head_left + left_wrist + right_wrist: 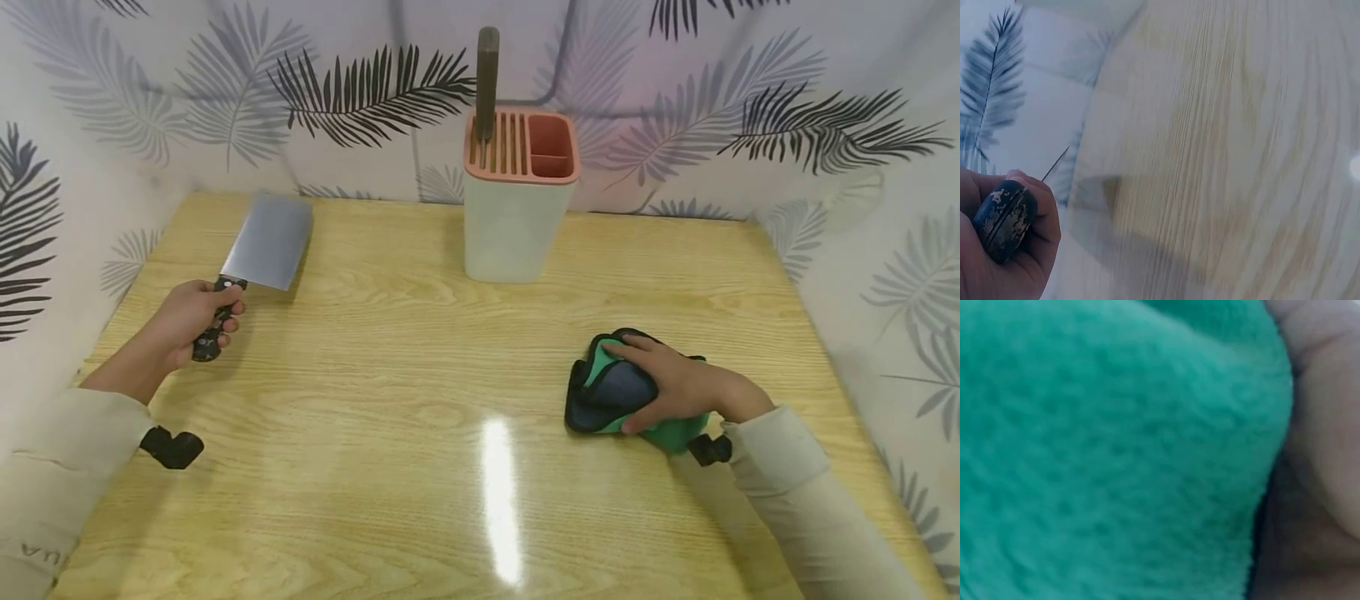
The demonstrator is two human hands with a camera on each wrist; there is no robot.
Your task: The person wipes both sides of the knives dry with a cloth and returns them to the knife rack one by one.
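A cleaver (268, 242) with a broad steel blade is held by my left hand (183, 318) at the left side of the wooden table. The fingers wrap its dark, speckled handle (1005, 220), whose butt end faces the left wrist camera; there the blade shows only as a thin edge. Over on the right, my right hand (678, 382) grips a crumpled cloth (618, 393), green on one side and dark blue on the other, with black edging. Its fuzzy green side (1104, 450) fills most of the right wrist view, hiding the fingertips.
A white knife holder (510, 233) with a coral slotted top stands at the table's back middle. One knife handle (487, 79) sticks up from its slots. Leaf-patterned fabric (375, 158) hangs behind and beside the table (360, 400).
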